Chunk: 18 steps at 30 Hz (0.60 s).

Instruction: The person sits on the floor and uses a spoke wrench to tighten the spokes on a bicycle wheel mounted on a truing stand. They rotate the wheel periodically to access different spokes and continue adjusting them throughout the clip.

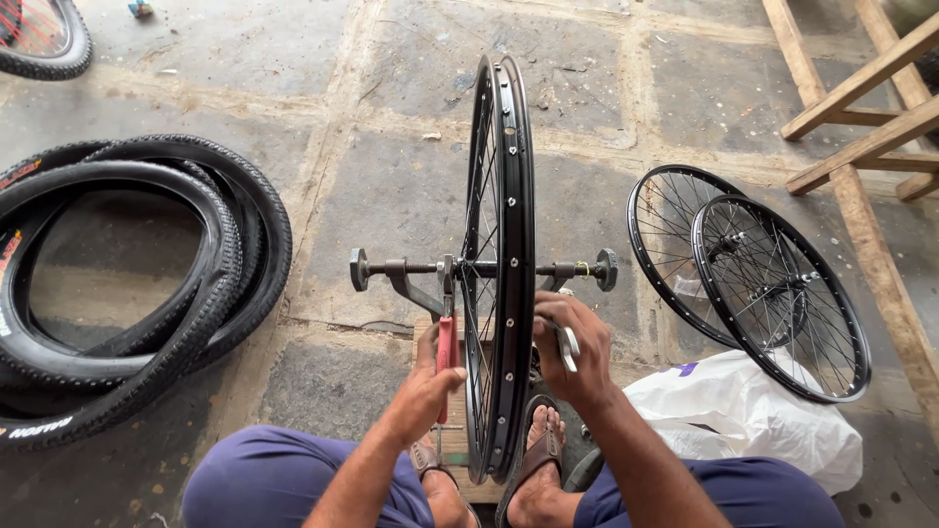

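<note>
Head view: left hand (427,383) grips a red-handled tool (446,354) at seven o'clock of the axle; right hand (575,350) pinches a small metal key (568,346) beside the upright black rim (513,264) on its stand (396,275). Rim likely stiff, light; spokes delicate, so hold the rim.

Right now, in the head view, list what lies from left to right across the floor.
Stacked black tyres → left hand on a red-handled tool → upright black wheel rim in its truing stand → right hand → two spoked wheels → wooden frame.
</note>
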Tool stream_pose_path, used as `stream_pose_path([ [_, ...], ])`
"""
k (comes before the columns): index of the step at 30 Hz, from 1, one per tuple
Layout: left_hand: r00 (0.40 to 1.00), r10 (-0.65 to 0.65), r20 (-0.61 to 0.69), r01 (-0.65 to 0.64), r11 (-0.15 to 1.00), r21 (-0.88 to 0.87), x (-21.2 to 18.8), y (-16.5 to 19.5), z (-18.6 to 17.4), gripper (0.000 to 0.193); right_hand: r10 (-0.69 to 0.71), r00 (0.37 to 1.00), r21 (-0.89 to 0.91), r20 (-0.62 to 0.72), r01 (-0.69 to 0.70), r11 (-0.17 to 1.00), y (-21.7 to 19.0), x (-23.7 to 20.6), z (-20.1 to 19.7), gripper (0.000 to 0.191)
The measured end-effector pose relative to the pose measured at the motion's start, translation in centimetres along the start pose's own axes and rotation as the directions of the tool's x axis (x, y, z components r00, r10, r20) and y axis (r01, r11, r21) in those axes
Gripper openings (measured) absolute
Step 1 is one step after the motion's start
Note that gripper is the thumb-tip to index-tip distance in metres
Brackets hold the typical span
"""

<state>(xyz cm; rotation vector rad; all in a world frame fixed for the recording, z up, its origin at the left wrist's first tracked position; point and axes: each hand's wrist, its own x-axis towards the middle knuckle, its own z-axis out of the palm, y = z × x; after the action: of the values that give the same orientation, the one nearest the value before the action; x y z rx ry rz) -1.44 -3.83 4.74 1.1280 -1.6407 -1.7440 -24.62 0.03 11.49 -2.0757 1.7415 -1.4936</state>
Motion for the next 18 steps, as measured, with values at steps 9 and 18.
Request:
stream_pose_path([
  [9,0.973,-0.020,-0.229,0.027,0.999,0.026,-8.2,4.0,-1.7,0.060,0.177,0.977,0.481,-0.115,-0.101,0.871,-3.3,-6.4,-2.8,0.038],
  [18,0.643,0.765,0.039,-0.567,0.441,0.695,-15.5,3.0,3.9,0.036,0.400,0.900,0.734,0.175,-0.390,0.555,-5.8,-15.8,-6.4,0.048],
])
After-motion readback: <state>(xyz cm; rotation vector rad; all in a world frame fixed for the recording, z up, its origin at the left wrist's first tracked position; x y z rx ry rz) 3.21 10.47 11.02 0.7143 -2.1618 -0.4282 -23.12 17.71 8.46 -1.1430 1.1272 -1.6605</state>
